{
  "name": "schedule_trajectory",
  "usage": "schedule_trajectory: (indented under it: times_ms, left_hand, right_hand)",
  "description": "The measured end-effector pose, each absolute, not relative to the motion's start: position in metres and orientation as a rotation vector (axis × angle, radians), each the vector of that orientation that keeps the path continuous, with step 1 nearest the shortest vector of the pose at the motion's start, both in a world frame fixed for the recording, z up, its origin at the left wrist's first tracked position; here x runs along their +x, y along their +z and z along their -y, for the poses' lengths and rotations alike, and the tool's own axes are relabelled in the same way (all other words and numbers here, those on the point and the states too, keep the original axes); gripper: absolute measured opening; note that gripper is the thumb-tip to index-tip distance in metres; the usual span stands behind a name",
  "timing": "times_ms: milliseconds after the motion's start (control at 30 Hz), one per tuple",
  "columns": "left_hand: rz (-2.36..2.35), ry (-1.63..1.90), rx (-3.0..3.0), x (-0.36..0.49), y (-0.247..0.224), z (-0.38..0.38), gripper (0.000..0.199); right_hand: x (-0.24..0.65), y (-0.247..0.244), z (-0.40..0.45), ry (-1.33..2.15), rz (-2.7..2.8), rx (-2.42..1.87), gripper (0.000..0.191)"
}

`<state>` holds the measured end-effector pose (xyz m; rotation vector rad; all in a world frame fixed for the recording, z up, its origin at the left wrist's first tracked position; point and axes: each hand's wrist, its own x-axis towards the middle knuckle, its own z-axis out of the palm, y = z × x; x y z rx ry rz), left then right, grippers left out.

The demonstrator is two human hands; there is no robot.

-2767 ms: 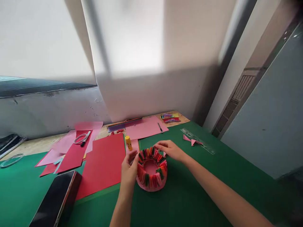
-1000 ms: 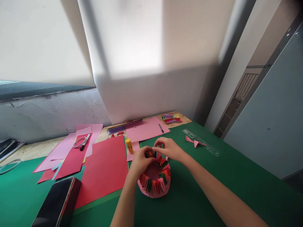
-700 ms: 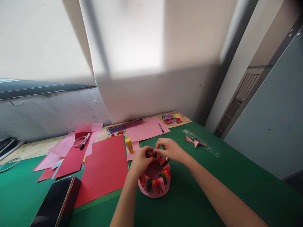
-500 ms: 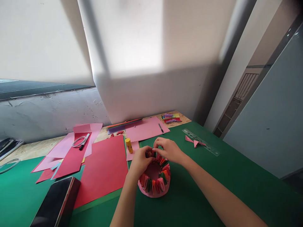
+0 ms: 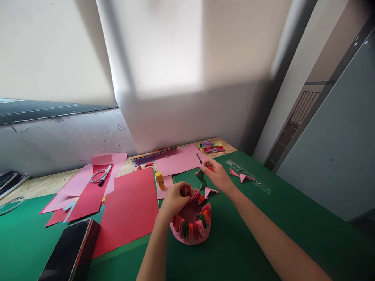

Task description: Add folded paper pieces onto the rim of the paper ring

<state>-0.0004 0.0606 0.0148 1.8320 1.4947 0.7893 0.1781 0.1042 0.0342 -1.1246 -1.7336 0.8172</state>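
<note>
A round basket-like ring of folded paper pieces (image 5: 191, 231) in pink, red, orange and green stands on a pink base. Gripping its left far rim is my left hand (image 5: 175, 200), thumb inside and fingers outside. My right hand (image 5: 216, 175) is past the ring's far right side, with fingers closed around a small orange-red folded paper piece (image 5: 210, 168), mostly hidden. Green folded paper pieces (image 5: 201, 178) lie just below those fingers, and a pink folded piece (image 5: 211, 191) rests close to the ring.
Left of the ring are a yellow glue stick (image 5: 159, 180), a large red sheet (image 5: 129, 203), and a black box-like device (image 5: 70, 249). A clear ruler (image 5: 260, 183) lies right, beside pink folded pieces (image 5: 241, 176). A marker (image 5: 104, 175) rests on papers.
My right hand has moved from the ring's far rim up and to the right, uncovering the green and pink folded pieces. My left hand has stayed on the ring.
</note>
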Motion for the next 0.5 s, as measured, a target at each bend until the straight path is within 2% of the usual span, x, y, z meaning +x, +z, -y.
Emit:
schedule_trajectory:
  times_ms: [100,167,333,500]
  left_hand:
    - [-1.503,0.774,1.833,0.0,0.018,-0.06,0.03]
    - [-1.507,0.774,1.822,0.001,0.019,-0.059,0.03]
    - [-1.518,0.764,1.823,0.003,0.019,-0.058,0.029]
    - [-1.553,0.749,1.88,0.003,0.016,-0.059,0.025]
  right_hand:
    - [0.185,0.029,-0.106,1.089,1.646,-1.138,0.016]
    - [0.188,0.03,-0.102,1.143,1.769,-1.203,0.013]
    - [0.187,0.038,-0.093,1.009,2.071,-1.281,0.022]
    - [0.18,0.045,-0.091,0.907,2.244,-1.365,0.023]
